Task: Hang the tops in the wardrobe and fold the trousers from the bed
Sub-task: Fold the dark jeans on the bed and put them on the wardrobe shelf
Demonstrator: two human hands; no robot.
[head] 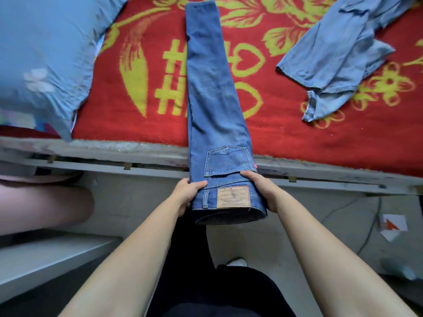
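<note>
A pair of blue jeans (212, 92), folded lengthwise leg on leg, lies stretched across the red and yellow bed cover (286, 124), legs pointing away from me. Its waistband end with a brown leather patch (233, 197) hangs past the bed edge toward me. My left hand (185, 195) grips the waistband's left side, thumb on top. My right hand (261, 191) grips the right side the same way. A crumpled light blue garment (338, 53) lies on the cover at the upper right.
A light blue pillow (43, 58) fills the upper left of the bed. The grey bed frame edge (119, 154) runs across below the cover. On the floor to the right lie a cable (373, 223) and a white and orange paper (392, 226). A white step (45, 257) is at lower left.
</note>
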